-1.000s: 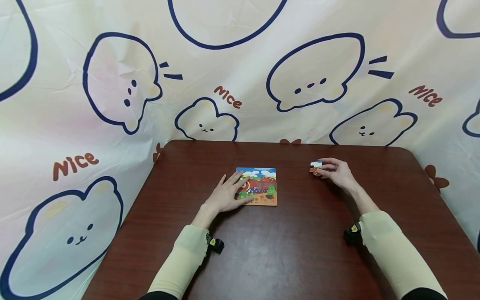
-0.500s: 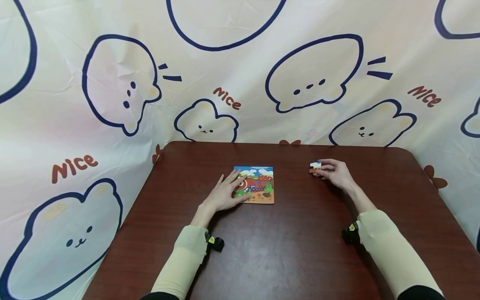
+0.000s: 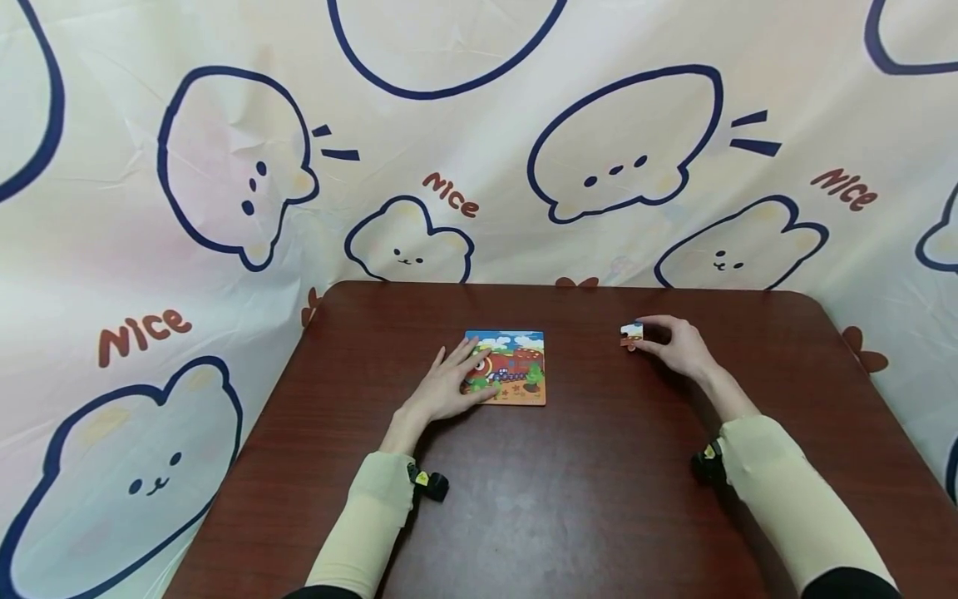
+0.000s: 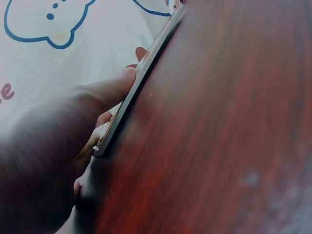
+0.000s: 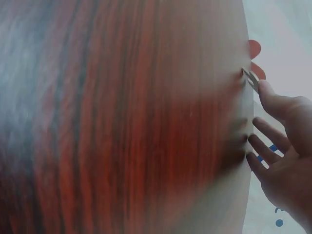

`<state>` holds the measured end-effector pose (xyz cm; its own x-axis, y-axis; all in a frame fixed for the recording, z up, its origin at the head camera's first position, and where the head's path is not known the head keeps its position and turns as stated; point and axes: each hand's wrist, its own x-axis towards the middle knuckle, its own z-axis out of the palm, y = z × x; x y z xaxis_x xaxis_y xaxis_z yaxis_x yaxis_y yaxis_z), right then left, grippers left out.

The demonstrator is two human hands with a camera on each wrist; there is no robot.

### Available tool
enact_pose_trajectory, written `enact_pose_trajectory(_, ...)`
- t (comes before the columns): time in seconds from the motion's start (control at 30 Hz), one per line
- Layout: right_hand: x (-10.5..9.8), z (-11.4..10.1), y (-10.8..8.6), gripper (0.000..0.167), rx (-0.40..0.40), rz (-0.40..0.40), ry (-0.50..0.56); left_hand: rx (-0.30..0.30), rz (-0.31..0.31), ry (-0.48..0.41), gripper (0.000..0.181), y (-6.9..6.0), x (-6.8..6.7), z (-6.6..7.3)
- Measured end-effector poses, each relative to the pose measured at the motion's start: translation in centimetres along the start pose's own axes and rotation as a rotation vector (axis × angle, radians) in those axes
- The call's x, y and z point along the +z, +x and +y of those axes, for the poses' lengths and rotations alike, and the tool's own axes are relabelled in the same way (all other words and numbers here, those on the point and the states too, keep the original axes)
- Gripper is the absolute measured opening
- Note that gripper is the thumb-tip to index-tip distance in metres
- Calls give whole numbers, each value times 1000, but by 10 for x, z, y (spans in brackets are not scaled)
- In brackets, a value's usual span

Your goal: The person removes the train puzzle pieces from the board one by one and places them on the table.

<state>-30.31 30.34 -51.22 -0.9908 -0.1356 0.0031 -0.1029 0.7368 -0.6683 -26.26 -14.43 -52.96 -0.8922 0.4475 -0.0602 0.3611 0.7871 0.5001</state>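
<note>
A square picture puzzle [image 3: 516, 374] with a red and blue scene lies on the table, left of centre. The left hand [image 3: 441, 389] rests on its left part with fingers spread; in the left wrist view the thumb of the left hand [image 4: 58, 131] touches the puzzle's edge [image 4: 131, 95]. Farther right, the right hand [image 3: 679, 345] pinches a small puzzle piece [image 3: 631, 334], white and brown-red, between thumb and a finger. In the right wrist view the piece [image 5: 252, 80] shows edge-on at the thumb of the right hand [image 5: 287, 151], the other fingers spread apart.
The brown wooden table [image 3: 554, 491] reaches back to a pale cloth [image 3: 494, 141] with blue cartoon outlines, which also hangs along the left and right sides. A dark wrist camera [image 3: 430, 484] sits at the left cuff, another [image 3: 707, 462] at the right.
The right hand's fingers have shifted slightly, with a wider gap now between thumb and fingers beside the piece. The left hand stays on the puzzle, which appears slightly farther left.
</note>
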Motion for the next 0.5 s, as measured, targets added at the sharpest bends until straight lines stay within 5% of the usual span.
enact_pose_trajectory(0.27, 5, 11, -1, 48, -104, 12, -118, 6, 2, 1, 84, 2, 2, -3)
enact_pose_trajectory(0.5, 11, 14, -2, 49, -116, 12, -179, 12, 10, -7, 84, 1, 1, -3)
